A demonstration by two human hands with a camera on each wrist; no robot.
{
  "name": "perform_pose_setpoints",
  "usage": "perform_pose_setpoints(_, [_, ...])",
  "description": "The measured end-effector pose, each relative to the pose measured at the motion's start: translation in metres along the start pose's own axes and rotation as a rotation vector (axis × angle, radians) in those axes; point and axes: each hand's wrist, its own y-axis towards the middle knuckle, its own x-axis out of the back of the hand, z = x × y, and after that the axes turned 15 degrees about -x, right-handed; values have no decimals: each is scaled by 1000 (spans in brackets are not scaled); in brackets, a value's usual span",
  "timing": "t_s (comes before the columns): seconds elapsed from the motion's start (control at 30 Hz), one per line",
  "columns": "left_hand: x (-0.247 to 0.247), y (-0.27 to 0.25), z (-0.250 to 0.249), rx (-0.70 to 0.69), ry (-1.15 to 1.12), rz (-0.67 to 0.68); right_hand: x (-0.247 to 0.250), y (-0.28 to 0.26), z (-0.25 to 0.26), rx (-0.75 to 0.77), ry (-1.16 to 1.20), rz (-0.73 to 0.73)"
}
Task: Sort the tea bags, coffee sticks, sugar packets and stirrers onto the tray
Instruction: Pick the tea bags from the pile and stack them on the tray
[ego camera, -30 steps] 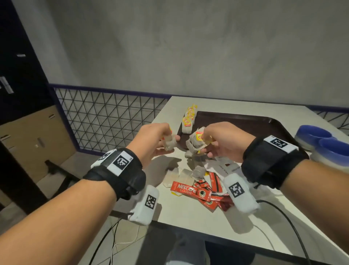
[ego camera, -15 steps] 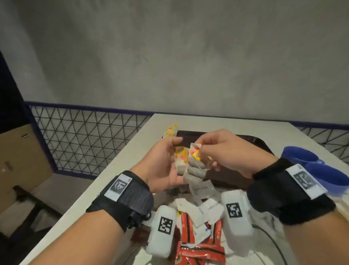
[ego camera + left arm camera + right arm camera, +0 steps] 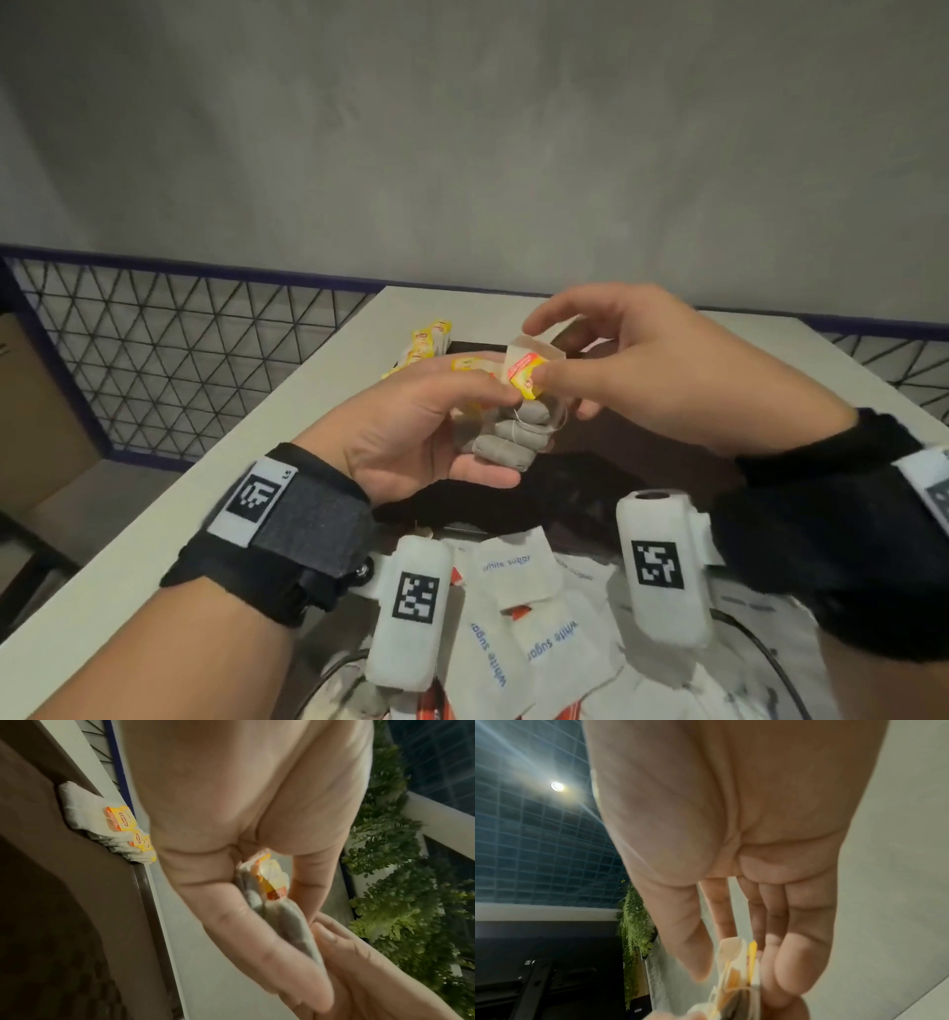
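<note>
Grey tea bags [image 3: 506,442], bunched together, sit in the left hand [image 3: 416,437], whose grip is curled round them above the brown tray [image 3: 642,462]. Right hand [image 3: 642,380] pinches a yellow-tagged tea bag [image 3: 529,367] on top. More tea bags [image 3: 102,821] line the tray's edge; white sugar packets [image 3: 518,570] lie on the worktop [image 3: 154,514].

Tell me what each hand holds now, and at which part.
Left hand grips a bunch of tea bags around their pouches; right hand pinches the yellow paper tag of one.

Grey wall [image 3: 462,128], mesh railing [image 3: 179,360], white table [image 3: 154,539].
</note>
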Motion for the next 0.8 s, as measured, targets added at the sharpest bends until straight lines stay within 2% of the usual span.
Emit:
perform_pose_setpoints(0.13, [5, -6, 0, -54, 9, -61, 1, 0, 2, 38, 4, -77])
perform_pose_setpoints(0.37, [4, -18, -6, -129, 29, -65, -10, 2, 4, 111, 104, -29])
perform_pose_setpoints(0.57, [4, -18, -7, -94, -42, -140, -7, 6, -2, 15, 376, -9])
perform_pose_setpoints(0.7, [7, -16, -6, -66, -150, -222, 3, 6, -5, -4, 400, 8])
perform_pose_setpoints(0.8, [8, -17, -5, -79, -188, -218, 4, 6, -5, -13, 422, 21])
